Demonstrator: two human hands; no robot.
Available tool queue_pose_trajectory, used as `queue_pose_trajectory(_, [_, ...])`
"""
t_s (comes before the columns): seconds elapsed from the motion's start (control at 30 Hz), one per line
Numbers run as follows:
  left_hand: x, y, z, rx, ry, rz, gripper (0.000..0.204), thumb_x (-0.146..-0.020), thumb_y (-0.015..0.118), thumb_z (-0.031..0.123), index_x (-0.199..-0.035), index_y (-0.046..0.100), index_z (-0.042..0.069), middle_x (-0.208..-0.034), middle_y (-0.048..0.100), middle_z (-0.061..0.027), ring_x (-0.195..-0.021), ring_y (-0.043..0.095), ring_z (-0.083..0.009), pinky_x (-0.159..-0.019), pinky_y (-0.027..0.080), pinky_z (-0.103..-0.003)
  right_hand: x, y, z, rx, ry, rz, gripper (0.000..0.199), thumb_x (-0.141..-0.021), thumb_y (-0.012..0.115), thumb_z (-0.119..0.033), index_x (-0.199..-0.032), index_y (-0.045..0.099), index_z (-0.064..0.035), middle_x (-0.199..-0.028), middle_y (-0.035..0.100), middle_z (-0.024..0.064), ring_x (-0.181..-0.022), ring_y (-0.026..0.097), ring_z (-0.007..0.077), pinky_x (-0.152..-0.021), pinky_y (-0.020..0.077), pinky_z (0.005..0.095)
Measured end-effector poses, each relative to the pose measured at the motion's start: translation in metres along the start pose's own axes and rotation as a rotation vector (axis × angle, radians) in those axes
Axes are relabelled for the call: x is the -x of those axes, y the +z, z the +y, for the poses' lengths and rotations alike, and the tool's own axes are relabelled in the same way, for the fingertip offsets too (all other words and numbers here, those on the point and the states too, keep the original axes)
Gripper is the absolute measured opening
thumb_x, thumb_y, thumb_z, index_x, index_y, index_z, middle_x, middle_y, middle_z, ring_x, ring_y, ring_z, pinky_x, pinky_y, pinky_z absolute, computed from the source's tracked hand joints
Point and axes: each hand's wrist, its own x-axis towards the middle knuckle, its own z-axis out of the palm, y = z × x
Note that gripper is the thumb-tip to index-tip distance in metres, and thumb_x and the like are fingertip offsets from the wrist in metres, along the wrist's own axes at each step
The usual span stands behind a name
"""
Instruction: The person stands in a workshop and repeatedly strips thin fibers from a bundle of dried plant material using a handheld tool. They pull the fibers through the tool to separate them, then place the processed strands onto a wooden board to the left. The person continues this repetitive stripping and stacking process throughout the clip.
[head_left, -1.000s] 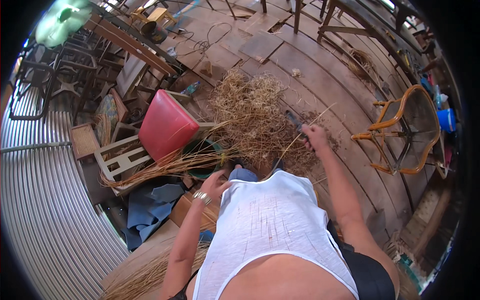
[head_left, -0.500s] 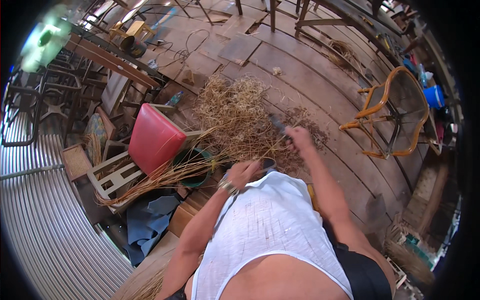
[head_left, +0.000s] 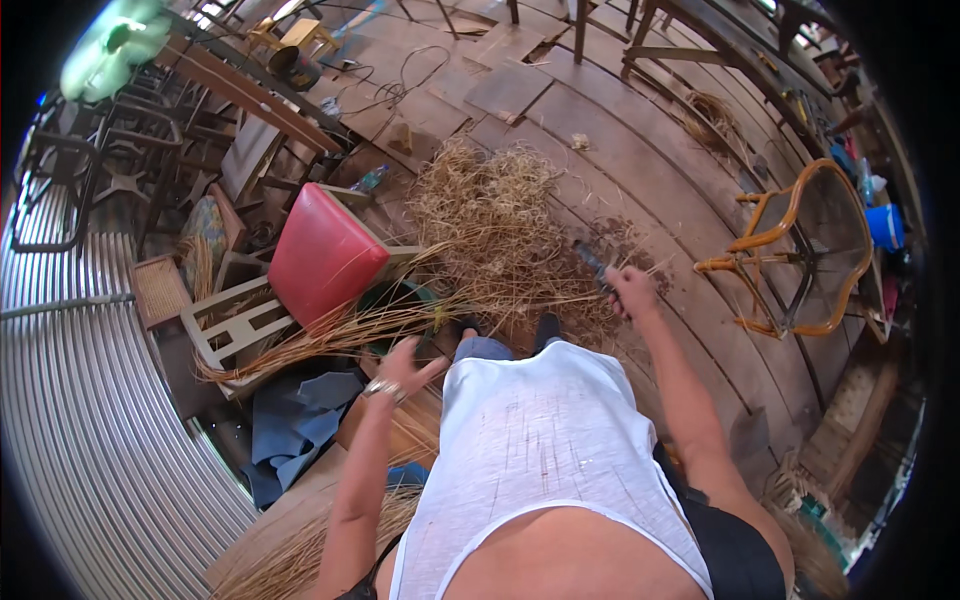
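My right hand [head_left: 632, 292] is closed around the handle of a knife [head_left: 590, 260], its dark blade pointing away from me to the upper left. Thin, pale strands lie close to the knife and my right fingers; whether the hand also grips any of them I cannot make out. My left hand [head_left: 408, 370], with a watch at the wrist, is held with fingers apart and nothing visible in it. Just beyond it, a bundle of long cane strips [head_left: 300, 350] lies across a green bucket [head_left: 385, 300]. A heap of curly cane shavings [head_left: 485, 200] covers the floor ahead.
A chair with a red seat [head_left: 325, 255] lies tipped at the left, near blue sheet material [head_left: 295, 430]. To the right stands a rattan-framed armchair [head_left: 800, 250], with a blue bucket [head_left: 885, 228] behind it. More cane strands [head_left: 300, 540] lie at the lower left.
My left hand has moved left and toward me, away from my lap, with its fingers spreading. My right hand, still holding the knife, has shifted slightly right. The view has tilted a little.
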Motion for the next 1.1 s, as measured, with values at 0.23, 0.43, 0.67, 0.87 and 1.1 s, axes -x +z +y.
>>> queue_pose_trajectory(0.23, [-0.088, 0.043, 0.177, 0.802, 0.058, -0.469, 0.054, -0.09, 0.057, 0.051, -0.115, 0.063, 0.003, -0.103, 0.068, -0.0091, -0.067, 0.062, -0.0125, -0.058, 0.049, -0.028, 0.029, 0.086, -0.006, -0.06, -0.059, -0.128, 0.032, -0.091, 0.063, -0.03, -0.072, 0.053, -0.0057, -0.056, 0.055, 0.0047, -0.038, 0.047, 0.0111, -0.033, 0.035, 0.0261])
queue_pose_trajectory(0.43, [-0.077, 0.053, 0.192, 0.637, 0.247, -0.159, 0.042, -0.096, 0.054, 0.039, -0.078, 0.063, 0.002, -0.065, 0.057, 0.0015, -0.058, 0.051, -0.0097, -0.058, 0.045, -0.024, 0.02, 0.072, -0.008, -0.127, 0.057, -0.169, 0.028, -0.089, 0.065, -0.031, -0.08, 0.054, -0.007, -0.058, 0.056, 0.0054, -0.038, 0.048, 0.0117, -0.033, 0.0357, 0.0263])
queue_pose_trajectory(0.67, [0.048, -0.012, -0.048, 0.654, -0.141, -0.183, 0.039, -0.094, 0.056, 0.041, -0.073, 0.06, 0.009, -0.068, 0.052, 0.005, -0.063, 0.044, -0.0068, -0.06, 0.04, -0.025, -0.04, -0.245, -0.017, -0.522, -0.096, 0.458, 0.032, -0.091, 0.061, -0.04, -0.08, 0.049, -0.0123, -0.061, 0.05, -0.0009, -0.04, 0.041, 0.005, -0.033, 0.0281, 0.0196])
queue_pose_trajectory(0.87, [0.093, -0.035, -0.107, -0.046, -0.318, 0.174, 0.045, -0.093, 0.049, 0.049, -0.079, 0.07, 0.012, -0.071, 0.067, -0.0069, -0.067, 0.064, -0.0211, -0.066, 0.049, -0.035, -0.007, -0.221, -0.053, -0.192, -0.173, 0.406, 0.032, -0.089, 0.063, -0.042, -0.083, 0.049, -0.0142, -0.06, 0.051, -0.0005, -0.041, 0.044, 0.0058, -0.034, 0.0305, 0.0203])
queue_pose_trajectory(1.1, [-0.054, 0.024, 0.097, 0.095, 0.235, -0.058, 0.028, -0.093, 0.055, 0.03, -0.101, 0.068, 0.006, -0.092, 0.069, -0.0173, -0.087, 0.066, -0.0314, -0.08, 0.051, -0.041, 0.037, 0.008, -0.056, -0.205, -0.11, -0.057, 0.025, -0.093, 0.059, -0.035, -0.087, 0.053, -0.012, -0.062, 0.056, 0.0031, -0.041, 0.048, 0.0076, -0.034, 0.0344, 0.0216])
